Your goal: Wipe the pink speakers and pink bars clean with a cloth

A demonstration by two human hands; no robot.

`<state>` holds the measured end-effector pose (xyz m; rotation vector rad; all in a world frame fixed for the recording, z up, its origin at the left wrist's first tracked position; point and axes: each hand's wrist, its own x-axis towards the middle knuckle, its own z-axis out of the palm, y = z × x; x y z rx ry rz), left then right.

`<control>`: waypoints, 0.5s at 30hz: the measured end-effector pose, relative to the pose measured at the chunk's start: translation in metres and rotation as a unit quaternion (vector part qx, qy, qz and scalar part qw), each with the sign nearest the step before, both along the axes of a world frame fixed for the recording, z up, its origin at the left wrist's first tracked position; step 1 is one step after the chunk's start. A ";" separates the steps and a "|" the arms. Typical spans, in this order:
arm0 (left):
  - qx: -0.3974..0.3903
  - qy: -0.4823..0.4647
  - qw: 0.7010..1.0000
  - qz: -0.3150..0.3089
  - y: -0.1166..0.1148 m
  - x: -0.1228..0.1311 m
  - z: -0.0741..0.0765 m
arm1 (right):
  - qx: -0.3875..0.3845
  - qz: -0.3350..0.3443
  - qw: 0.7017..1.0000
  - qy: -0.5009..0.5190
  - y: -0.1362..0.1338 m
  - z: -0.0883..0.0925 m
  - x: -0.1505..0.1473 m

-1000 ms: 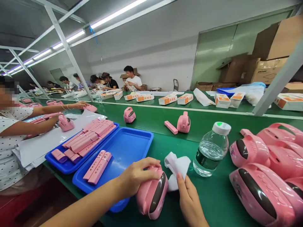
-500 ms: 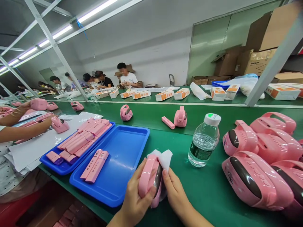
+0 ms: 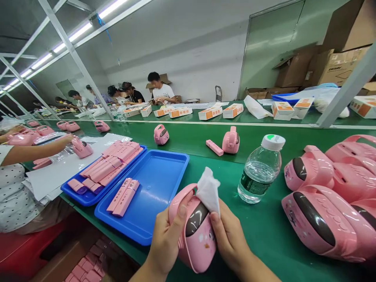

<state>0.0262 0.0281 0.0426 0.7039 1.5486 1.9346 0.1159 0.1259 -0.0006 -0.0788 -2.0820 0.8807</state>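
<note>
Both hands are together — the left hand (image 3: 166, 239) and right hand (image 3: 232, 239) are clamping the pink plastic unit (image 3: 198, 239) over the green belt (image 3: 258, 235), right at the near edge of view. L thumb is pressing on its side by the handle, R hand is cupping the opposite side, w/ a white tissue (image 3: 208, 190) bunching up at the top between them. Vs. the prior frame: the unit is turning so its dark glossy panel is facing up more, and the tissue is shifting from behind it to its top edge. Just past the hands, a blue tray (image 3: 164, 154) is holding pink bars (image 3: 123, 197); right, a water bottle (image 3: 260, 172) is standing by a heap of pink units (image 3: 326, 219). Far left, a co-worker's hand (image 3: 66, 139) is reaching for another pink unit (image 3: 81, 148).
</note>
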 end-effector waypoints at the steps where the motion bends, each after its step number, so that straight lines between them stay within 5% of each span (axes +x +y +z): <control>1: 0.003 -0.003 1.000 0.005 0.000 0.000 -0.001 | -0.010 -0.010 1.000 -0.001 -0.001 0.000 0.000; 5: -0.016 0.012 0.999 0.030 -0.001 -0.003 -0.007 | 0.109 0.018 0.993 0.027 -0.005 -0.001 0.000; 10: 0.020 -0.023 0.999 0.021 -0.001 -0.005 -0.005 | 0.020 -0.035 0.999 -0.021 -0.001 -0.001 0.001; 13: 0.021 -0.028 0.999 0.012 0.000 -0.006 -0.003 | 0.120 0.012 0.992 0.026 -0.002 -0.002 0.001; 15: 0.033 -0.037 0.999 -0.006 0.000 -0.006 -0.003 | 0.083 0.028 0.996 0.030 -0.002 -0.003 0.001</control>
